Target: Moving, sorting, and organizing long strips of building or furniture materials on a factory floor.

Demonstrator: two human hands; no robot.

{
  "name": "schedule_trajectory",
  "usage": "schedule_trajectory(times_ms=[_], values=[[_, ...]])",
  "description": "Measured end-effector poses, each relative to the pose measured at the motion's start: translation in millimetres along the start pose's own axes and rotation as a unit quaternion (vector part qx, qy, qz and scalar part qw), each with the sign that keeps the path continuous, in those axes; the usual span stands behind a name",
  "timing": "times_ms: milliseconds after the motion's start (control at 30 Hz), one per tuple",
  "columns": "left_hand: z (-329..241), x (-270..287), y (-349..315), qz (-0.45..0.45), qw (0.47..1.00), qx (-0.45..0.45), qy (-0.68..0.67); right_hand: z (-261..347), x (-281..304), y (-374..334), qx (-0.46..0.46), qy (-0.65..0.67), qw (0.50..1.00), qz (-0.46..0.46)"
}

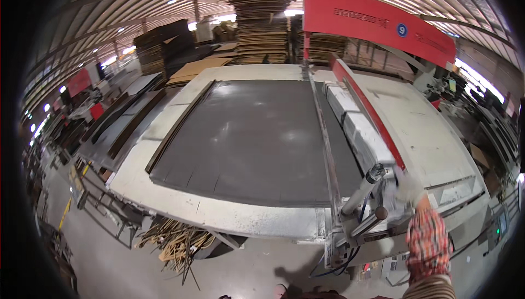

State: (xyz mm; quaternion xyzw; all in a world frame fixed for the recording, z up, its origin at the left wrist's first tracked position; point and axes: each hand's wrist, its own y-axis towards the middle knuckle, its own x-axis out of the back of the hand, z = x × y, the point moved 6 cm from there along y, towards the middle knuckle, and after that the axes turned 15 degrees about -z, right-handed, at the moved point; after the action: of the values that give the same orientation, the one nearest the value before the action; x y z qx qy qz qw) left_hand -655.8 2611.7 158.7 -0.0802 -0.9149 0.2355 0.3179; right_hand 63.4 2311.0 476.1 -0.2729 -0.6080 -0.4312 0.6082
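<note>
My right hand [410,187], in a pale glove below a red plaid sleeve, reaches to the near end of a long red-edged beam [377,125]. Motion smears its fingers, so whether they hold the beam cannot be made out. Just left of the hand stands a metal cylinder [361,192], with a rod [372,220] tipped by a brown knob below it. A large dark grey sheet [251,140] lies flat on the white table [219,205]. Across its right part runs a narrow metal bar [325,140]. My left hand does not show.
White block-shaped covers [362,129] line the beam's left side. A red banner [372,17] hangs over the far right. Tall stacks of brown sheets [262,31] stand beyond the table. Thin offcut strips [178,241] spill underneath its near left edge. Blue hoses [344,263] dangle at the near corner.
</note>
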Motion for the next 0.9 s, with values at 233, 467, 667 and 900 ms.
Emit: schedule_trajectory(times_ms=[233, 467, 667, 900], values=[[-72, -150, -34, 0.415, 0.899, -0.136, 0.024, 26, 16, -107, -0.152, 0.085, 0.983, 0.053], [-92, -238, -146, 0.628, 0.706, -0.315, 0.091, 37, 48, -162, -0.159, 0.101, 0.980, 0.067], [-154, -238, -258, 0.637, 0.755, 0.039, 0.151, 3, 105, -335, -0.174, 0.104, 0.977, 0.070], [-245, -314, -370, 0.575, 0.809, -0.072, -0.099, 6, 42, -454, -0.059, 0.199, 0.967, -0.144]])
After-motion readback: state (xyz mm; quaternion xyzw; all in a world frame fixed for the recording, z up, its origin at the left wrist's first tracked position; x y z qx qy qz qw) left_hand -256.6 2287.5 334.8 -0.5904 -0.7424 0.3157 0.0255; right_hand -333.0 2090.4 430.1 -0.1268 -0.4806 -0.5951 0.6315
